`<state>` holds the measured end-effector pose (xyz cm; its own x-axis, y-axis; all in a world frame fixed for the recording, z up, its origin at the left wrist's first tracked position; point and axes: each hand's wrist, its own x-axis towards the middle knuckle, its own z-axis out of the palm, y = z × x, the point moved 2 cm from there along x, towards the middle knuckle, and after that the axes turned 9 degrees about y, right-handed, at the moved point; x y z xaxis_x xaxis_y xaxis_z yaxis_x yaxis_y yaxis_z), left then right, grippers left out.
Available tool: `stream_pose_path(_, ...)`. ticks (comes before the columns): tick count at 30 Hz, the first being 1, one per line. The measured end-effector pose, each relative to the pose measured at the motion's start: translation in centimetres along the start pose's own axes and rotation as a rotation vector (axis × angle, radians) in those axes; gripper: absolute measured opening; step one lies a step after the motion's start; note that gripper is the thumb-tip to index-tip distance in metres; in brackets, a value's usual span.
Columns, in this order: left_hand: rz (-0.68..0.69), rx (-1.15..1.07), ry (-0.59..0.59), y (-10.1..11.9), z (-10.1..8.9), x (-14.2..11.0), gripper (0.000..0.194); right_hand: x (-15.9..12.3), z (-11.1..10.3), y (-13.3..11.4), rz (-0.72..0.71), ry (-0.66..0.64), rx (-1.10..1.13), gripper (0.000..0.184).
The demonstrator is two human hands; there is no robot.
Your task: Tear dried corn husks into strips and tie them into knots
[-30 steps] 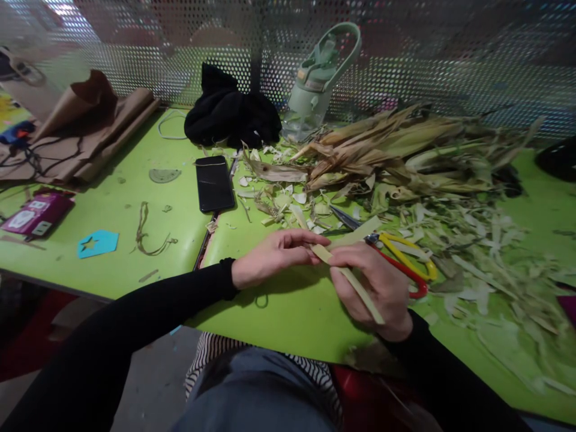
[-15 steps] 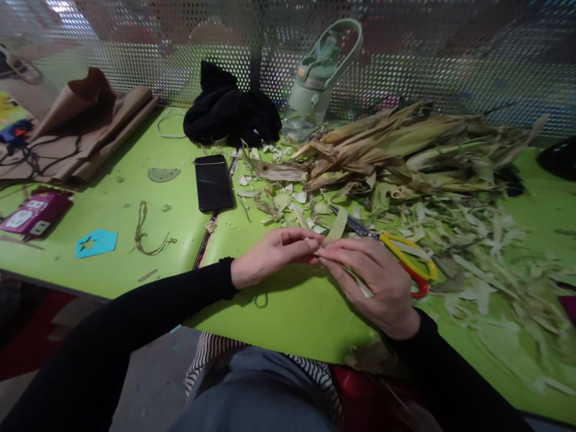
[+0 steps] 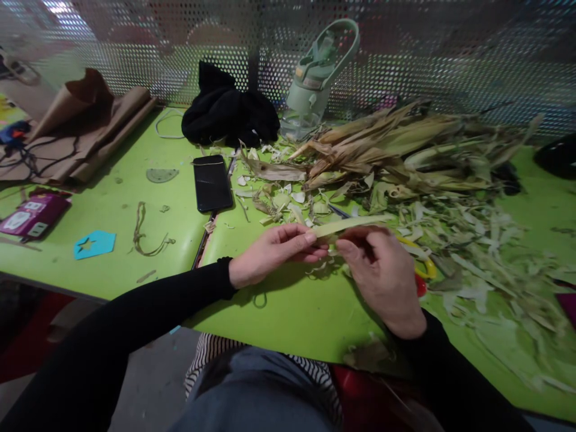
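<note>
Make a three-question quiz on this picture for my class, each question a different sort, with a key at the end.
1. Multiple choice: what does the left hand pinch?
a) a black phone
b) a pale strip
c) a bottle handle

2. True or false: in this view, the right hand hides part of the scissors.

3. Fill in the blank: the shape on the blue tag is a ____.

Key: 1. b; 2. true; 3. star.
</note>
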<state>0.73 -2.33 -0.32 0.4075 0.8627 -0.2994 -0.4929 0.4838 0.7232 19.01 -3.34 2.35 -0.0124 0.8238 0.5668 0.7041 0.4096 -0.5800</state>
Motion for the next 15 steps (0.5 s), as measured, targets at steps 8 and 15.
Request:
stream_pose_path(8,-0.02,-0.013,0.001,-0.2,0.0,0.1,0.019,0.0,1.1,0.2,0.333,-0.11,0.41,0.019)
stream_pose_path(15,-0.03,0.016,-0.006,-0.2,-0.1,0.1,0.027,-0.3,0.9,-0.4,0.266,-0.134,0.363,0.014)
